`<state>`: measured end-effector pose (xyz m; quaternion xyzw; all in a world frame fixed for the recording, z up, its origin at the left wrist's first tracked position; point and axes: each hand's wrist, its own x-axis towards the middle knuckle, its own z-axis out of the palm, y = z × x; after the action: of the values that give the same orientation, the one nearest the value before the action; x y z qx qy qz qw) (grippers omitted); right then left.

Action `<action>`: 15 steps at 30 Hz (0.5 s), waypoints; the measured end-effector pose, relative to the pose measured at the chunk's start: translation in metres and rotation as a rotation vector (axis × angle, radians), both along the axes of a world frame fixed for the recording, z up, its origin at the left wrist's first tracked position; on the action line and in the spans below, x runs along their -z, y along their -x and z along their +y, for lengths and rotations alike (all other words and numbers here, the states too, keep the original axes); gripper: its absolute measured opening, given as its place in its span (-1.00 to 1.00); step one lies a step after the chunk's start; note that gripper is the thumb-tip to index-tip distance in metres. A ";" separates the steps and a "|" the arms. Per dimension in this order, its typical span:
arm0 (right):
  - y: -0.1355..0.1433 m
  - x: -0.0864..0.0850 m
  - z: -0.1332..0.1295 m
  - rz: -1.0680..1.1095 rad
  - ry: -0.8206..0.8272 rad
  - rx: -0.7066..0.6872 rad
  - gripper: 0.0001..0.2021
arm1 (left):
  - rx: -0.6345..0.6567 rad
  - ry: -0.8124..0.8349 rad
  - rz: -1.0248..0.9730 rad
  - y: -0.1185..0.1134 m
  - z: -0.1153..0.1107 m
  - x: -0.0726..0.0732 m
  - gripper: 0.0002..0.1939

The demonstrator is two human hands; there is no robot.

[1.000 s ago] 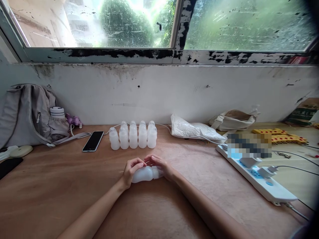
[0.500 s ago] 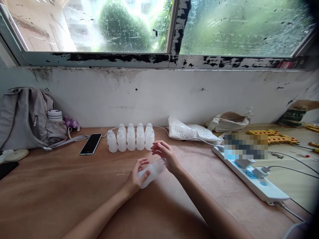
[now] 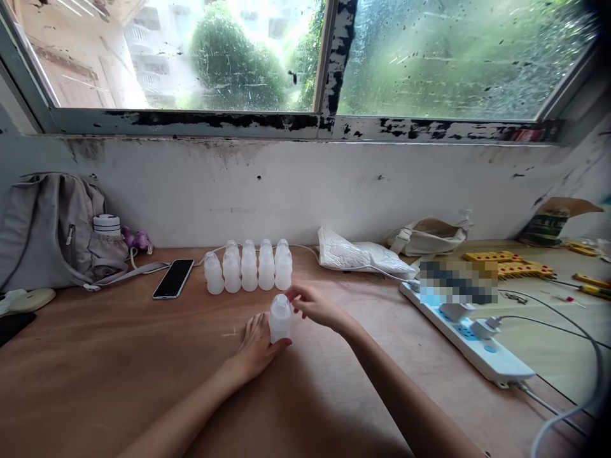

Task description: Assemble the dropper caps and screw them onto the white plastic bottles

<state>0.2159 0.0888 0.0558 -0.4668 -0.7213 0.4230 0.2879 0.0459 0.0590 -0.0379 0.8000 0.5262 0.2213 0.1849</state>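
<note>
A frosted white bottle with a clear cap (image 3: 280,320) stands upright near the middle of the wooden table (image 3: 119,362). Around its lower left side lies my left hand (image 3: 258,343), thumb in front of the base and fingers behind and beside it. My right hand (image 3: 312,305) is at the bottle's upper right, its fingertips by the cap and bent loosely; whether they touch it is hard to tell. Behind, several similar bottles (image 3: 249,270) stand in close rows.
A phone (image 3: 174,278) and a grey backpack (image 3: 57,232) are on the left. Behind to the right lie a silvery pouch (image 3: 358,253) and a beige bag (image 3: 427,236). A white power strip (image 3: 477,343) with cables runs along the right, beside yellow pieces (image 3: 525,270).
The bottle was tilted between my hands and now stands upright on the table. My left hand has lowered beside its base; my right hand has shifted slightly left. The view has shifted a little.
</note>
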 end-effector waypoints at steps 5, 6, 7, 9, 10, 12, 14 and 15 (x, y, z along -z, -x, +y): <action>-0.004 0.020 -0.002 -0.342 0.040 -0.287 -0.56 | -0.029 -0.134 0.069 0.001 0.000 -0.001 -0.43; -0.002 0.024 -0.003 -0.319 0.025 -0.314 -0.56 | -0.040 -0.148 0.073 0.002 0.001 0.000 -0.42; 0.001 0.027 -0.003 -0.280 -0.007 -0.325 -0.59 | -0.050 -0.157 0.074 0.002 0.002 0.000 -0.40; 0.009 0.035 -0.002 -0.212 -0.085 -0.296 -0.62 | -0.063 -0.163 0.068 0.004 0.004 0.002 -0.34; 0.012 0.039 0.000 -0.195 -0.109 -0.264 -0.61 | -0.060 -0.165 0.066 0.006 0.006 0.002 -0.32; 0.015 0.046 0.005 -0.163 -0.117 -0.204 -0.57 | -0.048 -0.162 0.059 0.009 0.009 0.003 -0.30; 0.011 0.051 0.012 -0.119 -0.081 -0.179 -0.56 | -0.028 -0.152 0.050 0.012 0.010 0.003 -0.29; 0.006 0.053 0.016 -0.102 -0.057 -0.162 -0.56 | -0.015 -0.146 0.047 0.013 0.010 0.002 -0.29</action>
<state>0.2094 0.1049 0.0032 -0.4194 -0.7821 0.4000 0.2288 0.0328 0.0692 -0.0400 0.8124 0.5186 0.2419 0.1120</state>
